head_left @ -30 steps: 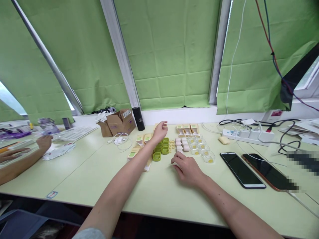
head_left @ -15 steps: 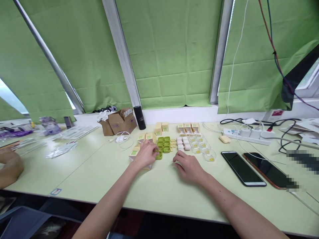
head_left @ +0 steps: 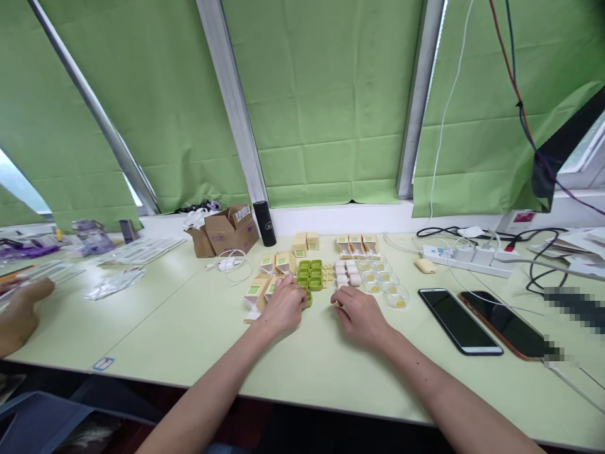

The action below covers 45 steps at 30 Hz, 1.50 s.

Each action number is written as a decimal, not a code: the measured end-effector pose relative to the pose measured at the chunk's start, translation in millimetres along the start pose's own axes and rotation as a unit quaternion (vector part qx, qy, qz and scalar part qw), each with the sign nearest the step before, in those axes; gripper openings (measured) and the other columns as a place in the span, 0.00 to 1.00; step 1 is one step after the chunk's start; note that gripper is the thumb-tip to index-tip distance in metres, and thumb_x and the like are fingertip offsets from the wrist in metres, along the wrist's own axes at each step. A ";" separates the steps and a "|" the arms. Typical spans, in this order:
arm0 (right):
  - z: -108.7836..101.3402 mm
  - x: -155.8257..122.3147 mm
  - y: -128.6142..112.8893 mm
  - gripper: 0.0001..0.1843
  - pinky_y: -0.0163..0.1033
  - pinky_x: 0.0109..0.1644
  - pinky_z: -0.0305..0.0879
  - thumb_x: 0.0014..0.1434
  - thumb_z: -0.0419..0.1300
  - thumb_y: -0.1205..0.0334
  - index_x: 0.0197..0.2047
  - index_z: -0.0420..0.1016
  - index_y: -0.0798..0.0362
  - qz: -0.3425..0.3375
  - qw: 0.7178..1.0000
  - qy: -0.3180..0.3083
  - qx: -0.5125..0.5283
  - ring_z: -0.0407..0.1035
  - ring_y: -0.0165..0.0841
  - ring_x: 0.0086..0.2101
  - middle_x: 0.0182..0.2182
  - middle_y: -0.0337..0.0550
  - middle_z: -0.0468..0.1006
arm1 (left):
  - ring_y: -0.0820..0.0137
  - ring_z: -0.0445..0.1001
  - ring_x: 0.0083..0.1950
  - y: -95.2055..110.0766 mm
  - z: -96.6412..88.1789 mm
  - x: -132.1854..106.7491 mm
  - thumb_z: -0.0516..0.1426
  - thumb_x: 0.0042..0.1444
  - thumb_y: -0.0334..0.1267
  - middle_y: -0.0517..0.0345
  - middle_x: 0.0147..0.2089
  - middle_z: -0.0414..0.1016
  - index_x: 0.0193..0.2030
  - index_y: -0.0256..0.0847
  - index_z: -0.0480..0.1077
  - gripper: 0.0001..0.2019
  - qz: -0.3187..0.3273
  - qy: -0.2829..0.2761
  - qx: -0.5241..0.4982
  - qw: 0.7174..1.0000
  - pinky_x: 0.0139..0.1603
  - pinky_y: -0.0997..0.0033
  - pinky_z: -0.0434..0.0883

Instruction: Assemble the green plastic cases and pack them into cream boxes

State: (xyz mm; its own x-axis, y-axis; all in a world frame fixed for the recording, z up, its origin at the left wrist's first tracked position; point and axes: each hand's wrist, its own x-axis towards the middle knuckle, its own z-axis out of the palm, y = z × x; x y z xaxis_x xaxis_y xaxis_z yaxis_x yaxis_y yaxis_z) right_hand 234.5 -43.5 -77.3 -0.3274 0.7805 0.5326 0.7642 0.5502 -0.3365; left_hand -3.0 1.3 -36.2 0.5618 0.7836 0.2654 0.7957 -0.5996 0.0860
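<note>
My left hand [head_left: 283,308] rests on the pale green table [head_left: 189,328] with its fingers curled round a small green case [head_left: 308,297] at the near end of a cluster of green cases [head_left: 311,274]. Small yellow boxes [head_left: 258,291] lie just to its left. My right hand [head_left: 362,315] lies on the table with its fingers bent, its fingertips close to the pink cases [head_left: 346,272]. Whether it holds anything is hidden. Clear lids with yellow stickers [head_left: 385,282] lie to the right of the pink cases.
Two phones [head_left: 460,321] lie at the right, with a power strip [head_left: 467,258] and cables behind. A cardboard box [head_left: 224,233] and a black cylinder [head_left: 263,223] stand near the window. Another person's hand [head_left: 21,309] is at the far left by plastic bags [head_left: 116,282].
My left hand drew back from the far yellow boxes toward me and closed on the nearest green case. My right hand barely moved. The other person's hand pulled back to the left.
</note>
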 end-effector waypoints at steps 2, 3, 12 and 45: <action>-1.7 1.3 -1.2 0.11 0.42 0.38 0.63 0.62 0.62 0.72 0.46 0.74 0.49 0.003 1.000 0.010 -0.004 0.74 0.42 0.44 0.42 0.45 0.81 | 0.51 0.70 0.49 7.6 -0.4 0.4 0.56 0.61 0.28 0.49 0.33 0.79 0.28 0.45 0.76 0.13 0.018 0.008 -0.008 1.000 0.48 0.52 0.62; -2.2 1.9 -1.5 0.13 0.44 0.40 0.66 0.61 0.63 0.72 0.48 0.74 0.49 0.002 1.000 0.016 -0.005 0.73 0.43 0.45 0.44 0.47 0.81 | 0.52 0.69 0.49 12.0 -0.5 1.0 0.56 0.62 0.28 0.49 0.33 0.80 0.29 0.45 0.76 0.13 0.028 0.013 -0.010 0.999 0.48 0.52 0.62; 1.4 4.3 8.5 0.27 0.56 0.53 0.72 0.65 0.65 0.64 0.66 0.66 0.48 -0.003 0.997 0.063 0.054 0.70 0.50 0.52 0.54 0.53 0.80 | 0.54 0.67 0.50 47.6 2.3 12.2 0.55 0.69 0.31 0.48 0.38 0.79 0.35 0.43 0.76 0.12 0.123 0.069 -0.009 0.990 0.49 0.51 0.62; -3.8 10.6 9.8 0.24 0.48 0.50 0.77 0.65 0.64 0.57 0.62 0.67 0.44 0.096 0.913 0.181 0.354 0.76 0.45 0.57 0.57 0.52 0.80 | 0.50 0.65 0.65 32.8 26.2 30.7 0.60 0.65 0.31 0.47 0.59 0.78 0.65 0.46 0.72 0.22 0.142 0.240 -0.257 0.925 0.66 0.42 0.68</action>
State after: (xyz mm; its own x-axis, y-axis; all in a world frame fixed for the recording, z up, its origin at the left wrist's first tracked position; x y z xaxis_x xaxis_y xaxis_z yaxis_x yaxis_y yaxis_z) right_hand 240.6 -30.9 -72.0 0.0771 0.8039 0.5898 0.1962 0.5678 -0.7995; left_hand 46.2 10.0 -50.4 0.4683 0.4946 0.7322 0.3498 -0.8647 0.3604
